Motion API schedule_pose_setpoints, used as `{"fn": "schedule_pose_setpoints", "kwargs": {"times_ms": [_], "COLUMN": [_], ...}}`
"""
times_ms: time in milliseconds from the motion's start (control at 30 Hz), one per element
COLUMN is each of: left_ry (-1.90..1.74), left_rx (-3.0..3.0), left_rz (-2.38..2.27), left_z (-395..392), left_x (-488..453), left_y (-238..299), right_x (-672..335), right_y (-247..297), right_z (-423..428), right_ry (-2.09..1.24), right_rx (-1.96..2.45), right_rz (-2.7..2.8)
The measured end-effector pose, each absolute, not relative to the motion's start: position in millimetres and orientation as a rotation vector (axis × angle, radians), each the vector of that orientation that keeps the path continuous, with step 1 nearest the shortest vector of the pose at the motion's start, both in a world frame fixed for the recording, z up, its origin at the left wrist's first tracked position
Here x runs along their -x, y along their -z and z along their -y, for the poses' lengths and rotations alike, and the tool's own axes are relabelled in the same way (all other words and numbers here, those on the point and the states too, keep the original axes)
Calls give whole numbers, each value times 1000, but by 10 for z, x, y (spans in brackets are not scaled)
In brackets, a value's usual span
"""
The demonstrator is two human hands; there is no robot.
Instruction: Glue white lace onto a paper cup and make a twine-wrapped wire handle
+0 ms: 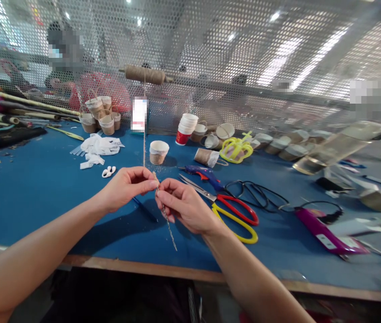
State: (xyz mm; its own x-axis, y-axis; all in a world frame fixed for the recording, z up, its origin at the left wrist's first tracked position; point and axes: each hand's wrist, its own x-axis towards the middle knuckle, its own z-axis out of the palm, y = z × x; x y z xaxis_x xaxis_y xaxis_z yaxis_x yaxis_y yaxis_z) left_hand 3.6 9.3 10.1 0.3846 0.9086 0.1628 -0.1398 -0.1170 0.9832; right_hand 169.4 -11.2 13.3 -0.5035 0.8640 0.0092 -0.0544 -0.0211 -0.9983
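Over the blue table, my left hand (132,186) pinches a thin twisted cord (169,229) near its top end. My right hand (185,204) grips the same cord just below, fingers curled round it, and its loose end hangs down to the right. A strand of twine (144,143) runs from the twine spool (146,75) down to behind my left hand; whether it joins the cord is hidden. Just beyond my hands stands a twine-wrapped paper cup (158,152) with a white rim. Large scissors (234,213) with red and yellow handles lie beside my right hand.
A blue glue gun (205,176) lies behind the scissors. Further back are stacked paper cups (187,128), several wrapped cups (101,112), a white cloth-like bundle (99,146) and a yellow woven piece (235,149). A purple device (328,233) and clear bottle (338,146) are at right; perforated metal panel (210,54) behind.
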Motion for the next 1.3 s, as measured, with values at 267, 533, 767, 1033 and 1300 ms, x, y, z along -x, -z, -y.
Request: {"fn": "schedule_pose_setpoints", "kwargs": {"times_ms": [267, 533, 767, 1033, 1300], "left_ry": [-1178, -1217, -1086, -1105, -1043], "left_rx": [-1296, -1224, -1166, -1376, -1294], "left_rz": [-932, -895, -678, -999, -720], "left_z": [-44, -27, -68, -100, -95], "left_x": [-148, -174, -92, -98, -54], "left_y": [-43, -26, -64, -81, -66], "right_x": [-1628, -1608, -1703, -1625, -1674], "right_y": [13, -15, -149, -10, -105], "right_z": [105, 140, 128, 115, 127], "right_ry": [-722, -581, -1490, -726, -1412], "right_rx": [1168, 1176, 932, 1149, 972], "right_rz": [1798, 1855, 1724, 1908, 1711]}}
